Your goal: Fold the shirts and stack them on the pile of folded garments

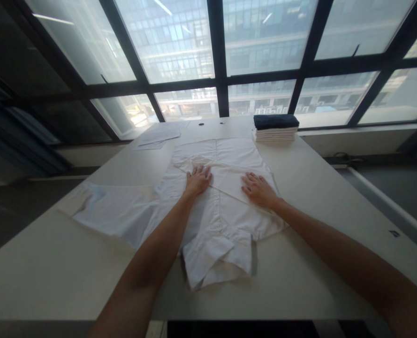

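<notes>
A white shirt lies spread on the table, its collar toward me and its hem toward the window. One sleeve stretches out to the left, while the right-hand sleeve appears folded across the body. My left hand rests flat on the cloth near the middle, fingers spread. On the right side of the shirt, my right hand also presses flat with its fingers out. Neither hand grips the fabric. My left forearm covers part of the shirt near the left shoulder.
The white table reaches to the window. A stack of folded garments, white with dark blue on top, stands at the back right. Sheets of paper lie at the back left. A small black mark shows near the right edge.
</notes>
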Motion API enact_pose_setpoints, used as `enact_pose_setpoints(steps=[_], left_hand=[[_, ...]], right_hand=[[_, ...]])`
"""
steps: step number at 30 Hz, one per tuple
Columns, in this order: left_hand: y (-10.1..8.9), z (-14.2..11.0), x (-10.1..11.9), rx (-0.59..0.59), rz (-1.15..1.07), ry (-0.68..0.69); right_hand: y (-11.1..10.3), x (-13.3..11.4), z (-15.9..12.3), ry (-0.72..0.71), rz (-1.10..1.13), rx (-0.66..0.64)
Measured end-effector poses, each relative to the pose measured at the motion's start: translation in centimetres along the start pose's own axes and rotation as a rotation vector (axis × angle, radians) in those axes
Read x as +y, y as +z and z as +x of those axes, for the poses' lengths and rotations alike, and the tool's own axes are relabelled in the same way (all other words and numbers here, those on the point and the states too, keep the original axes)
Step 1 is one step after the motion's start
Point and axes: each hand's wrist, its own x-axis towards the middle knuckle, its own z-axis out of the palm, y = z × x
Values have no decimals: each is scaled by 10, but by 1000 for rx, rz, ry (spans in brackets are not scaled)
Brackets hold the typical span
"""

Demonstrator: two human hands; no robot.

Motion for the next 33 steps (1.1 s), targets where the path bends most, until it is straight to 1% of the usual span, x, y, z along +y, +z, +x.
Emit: enact_pose_setpoints(steps=[4,12,20,25,29,33], left_hand=[[1,2,-1,-10,3,-1],[5,6,-6,-4,18,-1],[0,4,-3,-9,8,-8],[-1,2,-2,3,20,-6],[0,2,-3,10,16,11],[1,3,-3,4,8,13]], right_hand=[[-1,3,3,37,-3,-9],[0,1,3,30,31,40],[-3,-1,1,34,30,43],[-4,1,2,23,6,19],[-4,0,-4,-34,-23,-38],[-3,-11,-20,-184,0,-92]])
